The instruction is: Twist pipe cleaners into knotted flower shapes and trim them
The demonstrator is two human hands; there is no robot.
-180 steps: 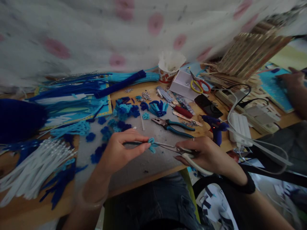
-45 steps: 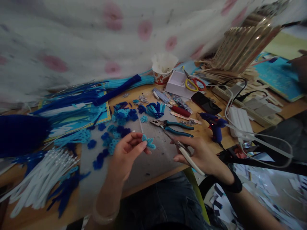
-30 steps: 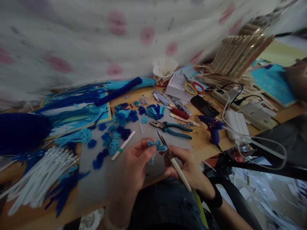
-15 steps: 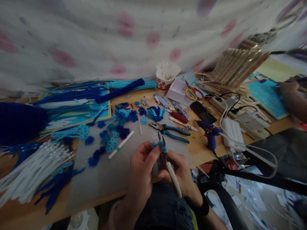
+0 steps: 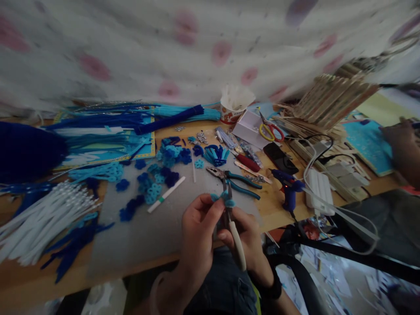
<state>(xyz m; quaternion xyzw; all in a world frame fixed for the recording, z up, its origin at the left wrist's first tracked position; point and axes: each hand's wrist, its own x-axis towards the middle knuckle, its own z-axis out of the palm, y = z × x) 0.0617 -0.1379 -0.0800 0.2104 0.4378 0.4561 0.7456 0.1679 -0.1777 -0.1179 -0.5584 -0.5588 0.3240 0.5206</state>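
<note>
My left hand [image 5: 200,227] pinches a small light-blue pipe-cleaner flower [image 5: 231,203] between thumb and fingers. Wrapped around white-handled needle-nose pliers [image 5: 236,246] is my right hand [image 5: 250,234]. The pliers' jaws point away from me and meet the flower; their exact grip on it cannot be made out. Just beyond my hands lie teal-handled pliers [image 5: 243,178]. Left of them, a white stick with a green band [image 5: 166,195] rests on the grey mat [image 5: 131,249], near a cluster of blue pipe-cleaner flowers [image 5: 153,192].
White pipe cleaners [image 5: 49,223] lie at the left, blue bundles [image 5: 170,120] behind. On the right are a blue glue gun [image 5: 288,188], scissors [image 5: 271,131], a power strip [image 5: 328,162] and white cables. Another person's hand [image 5: 402,144] is at the far right.
The view has shifted slightly, moving the table things a little. The pliers' jaws appear closer together at the flower. Both hands keep their hold.
</note>
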